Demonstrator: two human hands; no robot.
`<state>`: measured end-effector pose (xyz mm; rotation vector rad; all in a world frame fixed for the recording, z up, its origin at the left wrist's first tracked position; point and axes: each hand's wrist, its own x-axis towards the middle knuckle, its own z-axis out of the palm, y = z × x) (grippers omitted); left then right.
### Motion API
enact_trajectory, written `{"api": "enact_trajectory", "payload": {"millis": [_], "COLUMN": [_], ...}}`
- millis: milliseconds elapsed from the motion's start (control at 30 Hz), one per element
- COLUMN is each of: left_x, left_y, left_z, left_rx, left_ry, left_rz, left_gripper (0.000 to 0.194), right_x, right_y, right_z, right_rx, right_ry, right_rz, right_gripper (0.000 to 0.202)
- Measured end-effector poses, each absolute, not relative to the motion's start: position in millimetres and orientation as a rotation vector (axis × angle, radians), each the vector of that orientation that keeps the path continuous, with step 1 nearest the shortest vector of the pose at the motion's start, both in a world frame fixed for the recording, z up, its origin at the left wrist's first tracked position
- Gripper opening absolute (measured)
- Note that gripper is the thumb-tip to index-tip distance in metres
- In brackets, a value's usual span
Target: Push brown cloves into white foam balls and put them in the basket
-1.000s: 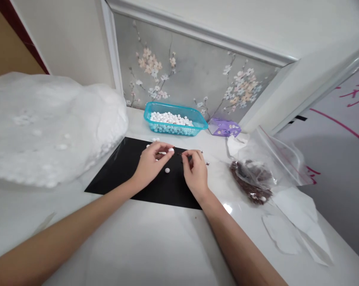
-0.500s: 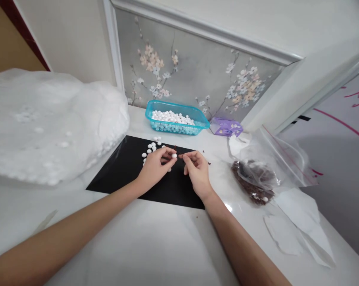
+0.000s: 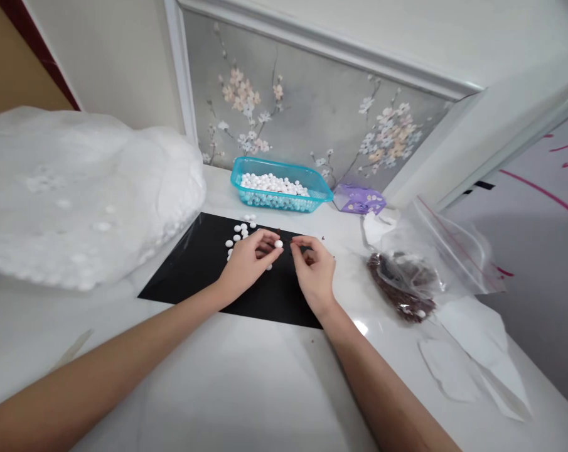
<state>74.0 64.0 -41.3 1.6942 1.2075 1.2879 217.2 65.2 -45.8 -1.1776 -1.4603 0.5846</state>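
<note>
Between the thumb and fingertips of my left hand (image 3: 250,258) is a small white ball (image 3: 278,244). My right hand (image 3: 314,269) is close by on the right, its thumb and forefinger pinched together; a tiny dark brown piece seems to show at the tips, too small to name. Both hands hover over a black sheet (image 3: 189,270) on the white table. More loose white balls (image 3: 237,238) lie on the sheet left of my left hand, some partly hidden by it. A few small brown bits (image 3: 323,238) lie beyond my right hand.
A blue basket (image 3: 284,202) of white balls stands behind the sheet, beside a purple packet (image 3: 359,199). On the right lie a clear zip bag (image 3: 401,285) of brown pieces and white paper (image 3: 472,339). A large white bag (image 3: 86,194) fills the left.
My right hand has drawn slightly right, so the gap between the hands is a little wider. The white ball stays in my left hand.
</note>
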Motion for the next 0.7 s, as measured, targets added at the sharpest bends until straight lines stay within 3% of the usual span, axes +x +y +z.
{"api": "enact_trajectory", "payload": {"millis": [333, 700], "left_x": [73.3, 73.6], "left_y": [61.7, 62.4], "left_z": [-36.7, -36.0], "left_rx": [1.804, 1.792], "left_ry": [1.201, 1.213], "left_rz": [1.245, 1.280], "left_gripper": [0.024, 0.026], "right_x": [216.2, 216.7], "right_y": [60.0, 59.0], "right_z": [-45.2, -45.1], "right_rx": [-1.195, -1.158], "right_ry": [-1.617, -1.672], "right_rz": [0.240, 0.184], "right_gripper": [0.013, 0.008]}}
